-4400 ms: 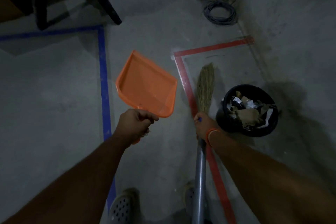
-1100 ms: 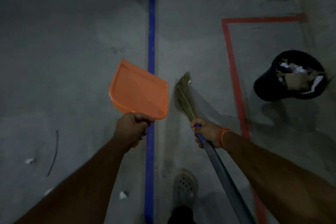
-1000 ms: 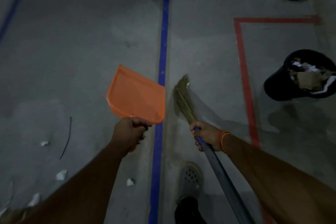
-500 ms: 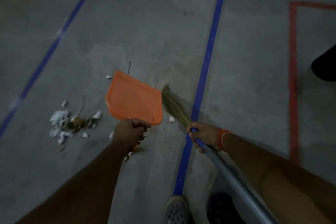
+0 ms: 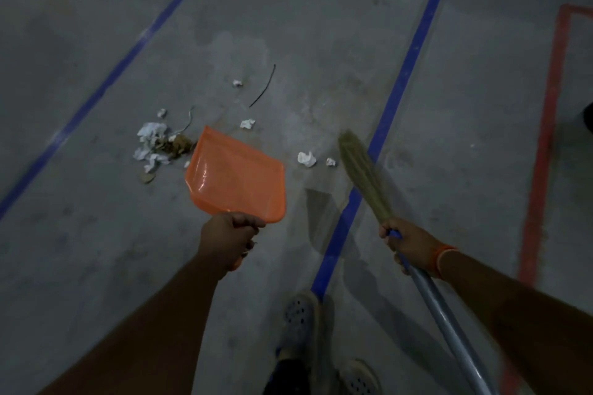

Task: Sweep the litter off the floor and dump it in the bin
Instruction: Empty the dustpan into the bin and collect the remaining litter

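My left hand (image 5: 228,239) grips the handle of an orange dustpan (image 5: 236,175), held above the floor with its mouth pointing up-left. My right hand (image 5: 409,245) grips a grey-handled broom; its straw head (image 5: 364,175) angles up-left, blurred. A litter pile (image 5: 158,147) of white paper scraps and brown bits lies just left of the dustpan. Loose paper bits (image 5: 307,159) lie between dustpan and broom head, with other scraps (image 5: 247,123) farther off. Only a dark edge of the bin (image 5: 588,119) shows at the right border.
Grey concrete floor with two blue tape lines (image 5: 394,99) running diagonally and a red tape outline (image 5: 545,138) at right. A thin dark wire (image 5: 263,88) lies beyond the litter. My feet in perforated clogs (image 5: 298,314) are at the bottom.
The view has swung left, away from the bin, which has slid to the right edge. The litter pile has come into view. The broom head has shifted right of the blue line.
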The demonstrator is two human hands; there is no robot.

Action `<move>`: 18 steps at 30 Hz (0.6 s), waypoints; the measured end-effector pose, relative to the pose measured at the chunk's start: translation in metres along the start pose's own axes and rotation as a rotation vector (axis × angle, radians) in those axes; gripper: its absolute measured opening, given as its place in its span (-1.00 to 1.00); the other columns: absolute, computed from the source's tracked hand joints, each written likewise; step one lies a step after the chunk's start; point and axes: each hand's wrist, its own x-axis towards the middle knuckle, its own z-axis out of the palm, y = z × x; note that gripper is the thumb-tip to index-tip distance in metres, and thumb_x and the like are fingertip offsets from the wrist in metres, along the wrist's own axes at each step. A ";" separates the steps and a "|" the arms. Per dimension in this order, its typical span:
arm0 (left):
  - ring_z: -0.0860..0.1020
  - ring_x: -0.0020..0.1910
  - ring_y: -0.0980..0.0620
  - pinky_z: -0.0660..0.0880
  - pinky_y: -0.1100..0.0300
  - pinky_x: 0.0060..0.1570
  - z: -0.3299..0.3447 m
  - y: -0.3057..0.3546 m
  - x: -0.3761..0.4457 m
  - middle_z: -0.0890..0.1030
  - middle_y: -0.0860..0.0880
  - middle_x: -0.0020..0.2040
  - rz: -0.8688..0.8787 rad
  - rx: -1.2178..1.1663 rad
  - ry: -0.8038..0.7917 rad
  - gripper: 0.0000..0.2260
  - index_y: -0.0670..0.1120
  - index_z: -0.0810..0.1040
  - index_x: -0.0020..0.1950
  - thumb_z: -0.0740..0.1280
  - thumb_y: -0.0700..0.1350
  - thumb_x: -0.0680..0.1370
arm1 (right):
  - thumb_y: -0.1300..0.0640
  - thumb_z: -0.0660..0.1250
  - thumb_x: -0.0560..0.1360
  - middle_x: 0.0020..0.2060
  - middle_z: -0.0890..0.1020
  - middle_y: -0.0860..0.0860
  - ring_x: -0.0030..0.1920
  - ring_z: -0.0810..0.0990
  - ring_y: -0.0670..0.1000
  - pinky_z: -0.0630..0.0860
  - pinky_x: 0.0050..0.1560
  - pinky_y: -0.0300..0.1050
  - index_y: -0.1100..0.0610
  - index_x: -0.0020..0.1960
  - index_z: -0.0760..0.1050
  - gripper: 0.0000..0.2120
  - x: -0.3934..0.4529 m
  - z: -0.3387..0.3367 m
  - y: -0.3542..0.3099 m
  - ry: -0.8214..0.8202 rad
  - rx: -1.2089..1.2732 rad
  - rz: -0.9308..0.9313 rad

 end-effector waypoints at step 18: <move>0.48 -0.48 0.06 0.38 0.22 -0.38 -0.139 -0.128 -0.001 0.63 -0.14 -0.19 -0.033 -0.178 0.051 -0.69 -0.14 0.69 -0.10 0.21 -0.43 0.54 | 0.26 0.15 0.55 -0.24 0.52 0.10 -0.32 0.54 0.12 0.57 -0.27 0.02 0.04 -0.06 0.49 -0.82 0.009 0.213 -0.109 -0.059 -0.208 -0.084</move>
